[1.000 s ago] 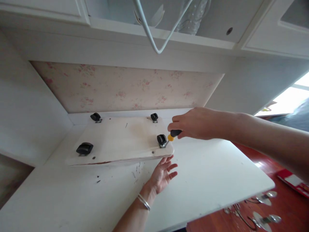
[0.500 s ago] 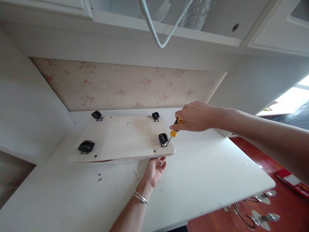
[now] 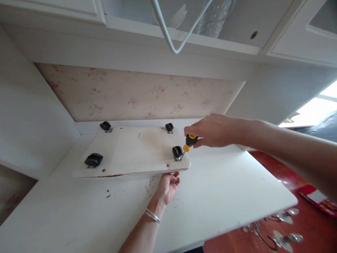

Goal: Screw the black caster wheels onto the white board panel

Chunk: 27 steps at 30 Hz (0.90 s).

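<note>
A white board (image 3: 137, 147) lies with its wheeled side up on the white desk top, its front edge split by a reddish crack. Black casters sit near its corners; one caster (image 3: 177, 151) is at the near right. My right hand (image 3: 207, 130) is closed around a yellow-and-black screwdriver (image 3: 191, 140). Its shaft slants down to the metal plate of that caster; the tip is too small to make out. At the board's front edge, my left hand (image 3: 168, 186) is palm up, fingers curled against the underside and partly hidden by it.
Dark crumbs (image 3: 108, 194) are scattered on the desk top (image 3: 223, 196). Overhead, a white cable (image 3: 175, 51) hangs in front of a shelf with a plastic bottle (image 3: 213, 21). Metal fittings (image 3: 284, 239) and a red box (image 3: 318, 200) lie on the reddish floor at right.
My right hand has shifted slightly left and turned around the screwdriver handle, with its fingers in a different position. The left hand and the board stay nearly where they were.
</note>
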Available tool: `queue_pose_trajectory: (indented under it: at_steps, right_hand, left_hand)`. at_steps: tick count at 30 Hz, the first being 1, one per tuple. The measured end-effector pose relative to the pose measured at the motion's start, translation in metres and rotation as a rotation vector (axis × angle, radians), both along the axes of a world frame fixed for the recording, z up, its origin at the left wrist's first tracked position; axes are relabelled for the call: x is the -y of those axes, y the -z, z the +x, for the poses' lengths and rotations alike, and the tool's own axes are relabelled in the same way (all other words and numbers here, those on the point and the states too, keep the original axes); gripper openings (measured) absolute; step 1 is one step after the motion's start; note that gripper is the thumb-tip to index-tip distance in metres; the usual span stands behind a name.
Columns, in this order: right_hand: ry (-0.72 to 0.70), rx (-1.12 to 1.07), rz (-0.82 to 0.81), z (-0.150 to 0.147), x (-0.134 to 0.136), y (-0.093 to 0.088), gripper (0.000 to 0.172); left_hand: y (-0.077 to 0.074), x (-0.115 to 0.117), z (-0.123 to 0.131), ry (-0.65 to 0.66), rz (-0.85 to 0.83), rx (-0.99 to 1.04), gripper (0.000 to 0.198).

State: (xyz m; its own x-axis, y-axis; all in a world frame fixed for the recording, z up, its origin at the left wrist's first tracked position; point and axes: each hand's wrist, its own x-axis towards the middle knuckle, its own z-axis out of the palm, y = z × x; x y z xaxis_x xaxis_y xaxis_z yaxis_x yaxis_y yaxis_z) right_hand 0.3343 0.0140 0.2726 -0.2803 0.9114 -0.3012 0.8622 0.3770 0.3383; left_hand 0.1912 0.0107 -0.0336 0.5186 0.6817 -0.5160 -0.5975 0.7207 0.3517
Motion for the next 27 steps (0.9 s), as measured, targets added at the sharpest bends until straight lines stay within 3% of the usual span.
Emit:
queue_pose_trajectory:
  at_steps: [2,7,10,14,17,22,25,27]
  right_hand:
    - [0.027,0.048,0.025,-0.003,-0.003,0.0,0.039]
    - [0.157,0.065,0.093,-0.009,-0.011,0.006,0.071]
    - [0.236,0.072,0.139,-0.009,-0.013,0.009,0.075]
    - [0.158,-0.083,0.095,-0.008,-0.006,0.007,0.067]
    - [0.092,-0.243,-0.053,-0.008,0.003,0.0,0.052]
    - [0.105,-0.364,-0.265,0.002,0.005,-0.007,0.031]
    - [0.083,-0.353,-0.269,0.011,-0.001,-0.006,0.03]
    - [0.038,-0.234,-0.177,0.013,-0.003,-0.004,0.03]
  left_hand:
    - [0.001,0.0,0.0,0.001,-0.012,0.005,0.034]
    - [0.004,-0.001,0.001,0.0,-0.036,0.012,0.031]
    - [0.003,-0.001,0.001,0.007,-0.038,0.017,0.028]
    - [-0.002,0.0,0.0,0.023,-0.028,0.035,0.027]
    - [-0.003,0.0,-0.001,0.027,-0.029,0.045,0.028]
    - [0.0,-0.001,0.0,0.034,-0.043,0.061,0.027]
    - [0.0,-0.001,0.0,0.032,-0.047,0.073,0.028]
    - [-0.001,-0.001,-0.001,0.032,-0.047,0.079,0.027]
